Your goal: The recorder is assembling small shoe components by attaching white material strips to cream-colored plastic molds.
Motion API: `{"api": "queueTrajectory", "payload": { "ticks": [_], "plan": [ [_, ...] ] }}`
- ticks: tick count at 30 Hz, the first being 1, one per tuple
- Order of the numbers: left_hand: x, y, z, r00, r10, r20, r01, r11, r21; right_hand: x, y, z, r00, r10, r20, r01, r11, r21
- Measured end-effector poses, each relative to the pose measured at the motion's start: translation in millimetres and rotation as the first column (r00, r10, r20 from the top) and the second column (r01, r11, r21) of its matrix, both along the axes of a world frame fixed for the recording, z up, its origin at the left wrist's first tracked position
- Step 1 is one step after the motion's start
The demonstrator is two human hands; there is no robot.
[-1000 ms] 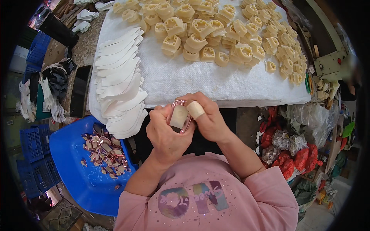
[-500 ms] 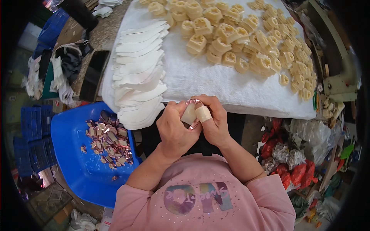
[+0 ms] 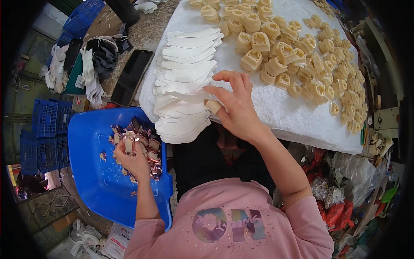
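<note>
Above the blue tub (image 3: 92,181), the left hand (image 3: 131,160) closes on shiny wrapped pieces (image 3: 140,144) inside it, while the right hand (image 3: 235,105), fingers spread open, touches the white sheets (image 3: 183,82) beyond.

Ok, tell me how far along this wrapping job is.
Done: a pile of shiny wrapped pieces lies in the blue bin. In hand: the left hand is on that pile; the right hand is at the stacked white sheets. Left: many bare yellow pieces on the white cloth.
</note>
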State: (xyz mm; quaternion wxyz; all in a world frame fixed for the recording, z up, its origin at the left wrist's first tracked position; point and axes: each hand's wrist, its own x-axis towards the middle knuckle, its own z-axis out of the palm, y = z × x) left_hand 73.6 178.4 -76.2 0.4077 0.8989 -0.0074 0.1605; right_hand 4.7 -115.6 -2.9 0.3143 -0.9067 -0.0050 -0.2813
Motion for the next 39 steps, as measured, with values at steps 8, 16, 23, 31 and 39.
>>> {"api": "queueTrajectory", "payload": {
  "ticks": [8, 16, 23, 31, 39],
  "plan": [
    [5, -3, 1, 0.972, 0.148, 0.184, -0.202, 0.926, 0.32, 18, 9, -7, 0.998, 0.014, -0.067, -0.023, 0.992, -0.125],
    [-29, -110, 63, 0.618, -0.779, 0.108, 0.743, 0.533, -0.405, -33, -12, 14, 0.993, 0.088, 0.072, -0.114, 0.811, 0.574],
    [-53, -183, 71, 0.383, -0.903, 0.194, 0.849, 0.262, -0.459, -75, -39, 11, 0.995, 0.099, -0.032, -0.075, 0.896, 0.438],
    [-59, -194, 64, 0.324, -0.941, -0.099, 0.458, 0.247, -0.854, -84, -104, -16, 0.724, -0.685, -0.078, 0.621, 0.697, -0.357],
    [-60, -193, 60, 0.349, -0.93, -0.115, 0.316, 0.233, -0.92, -92, -92, -26, 0.761, -0.643, 0.085, 0.644, 0.735, -0.212]
  ]
}}
